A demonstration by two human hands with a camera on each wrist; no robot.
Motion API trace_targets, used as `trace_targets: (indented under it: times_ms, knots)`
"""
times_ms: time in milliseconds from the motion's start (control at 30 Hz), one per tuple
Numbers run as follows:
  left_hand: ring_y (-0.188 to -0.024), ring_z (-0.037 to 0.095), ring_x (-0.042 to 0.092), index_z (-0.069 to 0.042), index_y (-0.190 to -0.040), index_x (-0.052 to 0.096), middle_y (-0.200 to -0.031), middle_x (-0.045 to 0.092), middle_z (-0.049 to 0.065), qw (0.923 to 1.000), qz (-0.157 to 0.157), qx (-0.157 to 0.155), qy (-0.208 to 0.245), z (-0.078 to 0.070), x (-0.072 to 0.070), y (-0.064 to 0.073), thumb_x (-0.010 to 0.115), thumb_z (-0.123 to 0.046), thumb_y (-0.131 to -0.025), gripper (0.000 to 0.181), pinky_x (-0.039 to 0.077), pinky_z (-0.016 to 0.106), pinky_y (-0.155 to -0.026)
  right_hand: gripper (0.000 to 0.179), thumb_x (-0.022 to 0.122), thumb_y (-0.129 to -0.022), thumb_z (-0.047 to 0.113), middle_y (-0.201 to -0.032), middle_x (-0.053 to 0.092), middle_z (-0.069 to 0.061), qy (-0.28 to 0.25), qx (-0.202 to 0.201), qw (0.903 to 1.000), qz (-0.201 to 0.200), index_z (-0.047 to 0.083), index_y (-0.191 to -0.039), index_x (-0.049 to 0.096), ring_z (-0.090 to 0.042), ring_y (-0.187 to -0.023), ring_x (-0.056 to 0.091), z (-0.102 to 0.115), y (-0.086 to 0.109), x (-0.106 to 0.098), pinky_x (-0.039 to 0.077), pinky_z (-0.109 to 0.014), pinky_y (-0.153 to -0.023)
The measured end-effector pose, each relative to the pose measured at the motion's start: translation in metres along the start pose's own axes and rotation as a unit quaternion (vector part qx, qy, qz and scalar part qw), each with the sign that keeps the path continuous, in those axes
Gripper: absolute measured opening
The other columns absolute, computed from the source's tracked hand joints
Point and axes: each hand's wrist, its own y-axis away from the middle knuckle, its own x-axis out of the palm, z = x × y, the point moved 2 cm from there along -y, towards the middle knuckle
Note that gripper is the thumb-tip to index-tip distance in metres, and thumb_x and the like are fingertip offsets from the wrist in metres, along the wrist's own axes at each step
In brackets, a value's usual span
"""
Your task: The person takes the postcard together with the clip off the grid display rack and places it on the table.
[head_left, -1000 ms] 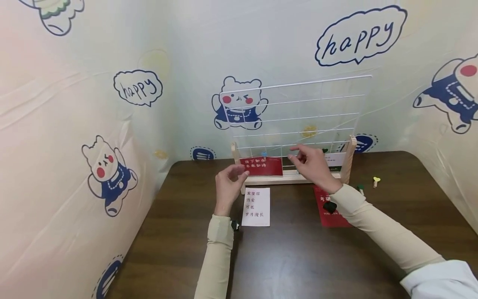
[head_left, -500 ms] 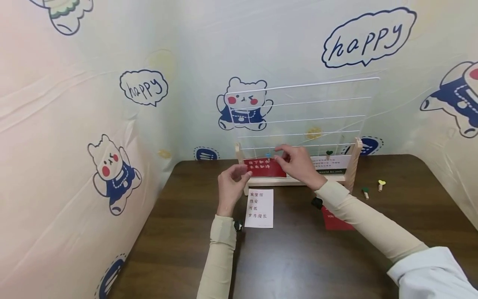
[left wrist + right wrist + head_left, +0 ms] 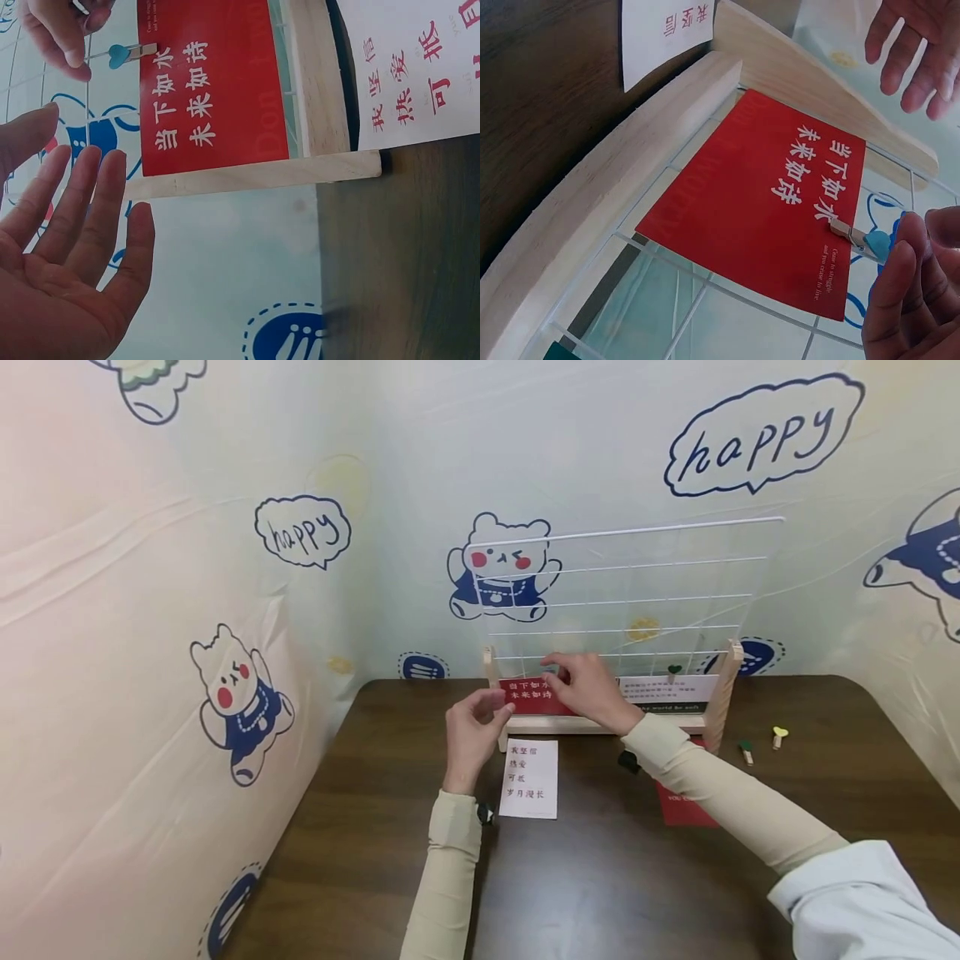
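A red card (image 3: 757,202) with white characters hangs on the white wire grid (image 3: 630,568), held at its top edge by a small wooden clothespin (image 3: 120,55) with a blue heart. My right hand (image 3: 588,689) is right by that clothespin, thumb and index finger apart; in the right wrist view its fingertips (image 3: 907,247) come up to the blue heart. To the left of the card, my left hand (image 3: 474,727) hovers with relaxed, spread fingers and holds nothing. The left wrist view shows its palm (image 3: 67,277) beside the grid's wooden post (image 3: 255,176).
A white card (image 3: 529,785) lies on the brown table (image 3: 360,827) before the stand. Under my right forearm a red card (image 3: 684,810) lies partly hidden. Green (image 3: 746,753) and yellow (image 3: 780,737) clothespins rest at right. Another white card (image 3: 671,689) hangs on the grid.
My right hand has moved left along the grid to the blue-heart clothespin, uncovering the white hanging card. The left hand stays about where it was; the whole view has shifted slightly.
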Motion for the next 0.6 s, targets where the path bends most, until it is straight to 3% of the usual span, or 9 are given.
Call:
trace_targets:
  times_ms: [300, 600]
  knots:
    - [-0.101, 0.031, 0.078, -0.003, -0.117, 0.076, -0.116, 0.079, 0.013, 0.9998, 0.0, 0.01, -0.014, -0.003, 0.011, -0.001, 0.081, -0.016, -0.092, 0.029, 0.062, 0.051, -0.092, 0.028, 0.07, -0.098, 0.018, -0.065, 0.065, -0.003, 0.03, 0.017, 0.9993, 0.012, 0.006, -0.123, 0.076, -0.015, -0.055, 0.051, -0.005, -0.001, -0.001, 0.039, -0.027, -0.05]
    - [-0.092, 0.034, 0.076, -0.005, -0.119, 0.076, -0.109, 0.079, 0.019, 0.9991, -0.004, 0.021, -0.036, -0.004, 0.017, -0.014, 0.078, -0.017, -0.093, 0.029, 0.061, 0.05, -0.081, 0.029, 0.07, -0.098, 0.019, -0.072, 0.074, -0.007, 0.082, 0.005, 0.9965, 0.012, 0.006, -0.123, 0.077, -0.014, -0.056, 0.057, -0.005, -0.005, 0.001, 0.043, -0.026, -0.051]
